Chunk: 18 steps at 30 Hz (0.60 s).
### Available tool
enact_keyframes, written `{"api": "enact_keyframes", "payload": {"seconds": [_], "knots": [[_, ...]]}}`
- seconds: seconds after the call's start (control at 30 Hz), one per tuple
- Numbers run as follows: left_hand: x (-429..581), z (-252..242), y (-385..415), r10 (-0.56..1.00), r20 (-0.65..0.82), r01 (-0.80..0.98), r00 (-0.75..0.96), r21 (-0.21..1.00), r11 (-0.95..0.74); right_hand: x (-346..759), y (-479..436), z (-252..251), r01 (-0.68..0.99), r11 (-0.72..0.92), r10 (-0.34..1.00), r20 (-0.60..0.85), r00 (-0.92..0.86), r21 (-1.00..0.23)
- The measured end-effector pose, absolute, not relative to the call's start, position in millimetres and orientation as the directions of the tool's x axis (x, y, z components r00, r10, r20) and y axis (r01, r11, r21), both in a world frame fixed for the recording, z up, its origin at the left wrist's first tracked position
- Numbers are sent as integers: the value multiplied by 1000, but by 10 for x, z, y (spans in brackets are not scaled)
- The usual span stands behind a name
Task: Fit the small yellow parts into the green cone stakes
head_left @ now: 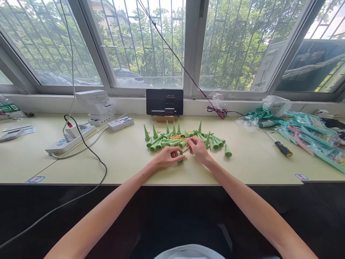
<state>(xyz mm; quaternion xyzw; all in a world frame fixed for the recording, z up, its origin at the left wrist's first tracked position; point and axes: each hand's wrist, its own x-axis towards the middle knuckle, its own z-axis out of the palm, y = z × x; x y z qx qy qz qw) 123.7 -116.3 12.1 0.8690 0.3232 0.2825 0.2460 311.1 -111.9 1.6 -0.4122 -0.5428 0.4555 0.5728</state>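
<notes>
As daylight and trees (229,54) fill the barred windows (195,43) beyond, a person works with two bare hands at a pale desk (256,162) running the width of the sill. At its right end lies a heap of teal-edged packages (314,135); at the left, a stack of white boxes (94,99) rises behind a white power strip (58,146) with cables plugged in. A black screen (159,102) leans upright on a brown stand (164,119) at the back, near the middle. The left hand (169,155) curls low over the desk, thumb and fingers bent around the space above a cone; the right hand (198,148), well clear of the desk's edge, draws its fingertips together just beside it. The two are near each other but apart, and whether either grips anything cannot be told. To the right rests a screwdriver (283,148) with a black and yellow handle. Green cones (170,142) spread between the hands and the screen, several upright, most on their sides, one standing apart at right. Small yellow pieces (175,137) lie scattered among them.
</notes>
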Motion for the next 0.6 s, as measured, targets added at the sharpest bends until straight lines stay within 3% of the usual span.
{"api": "enact_keyframes", "payload": {"seconds": [0.3, 0.6], "knots": [[1226, 142, -1161, 739, 328, 353, 588, 718, -600, 3114, -1144, 51, -29, 255, 967, 254, 37, -967], [1201, 123, -1106, 827, 351, 193, 439, 862, -469, 3144, -1121, 59, -15, 283, 954, 280, 105, -959]]}}
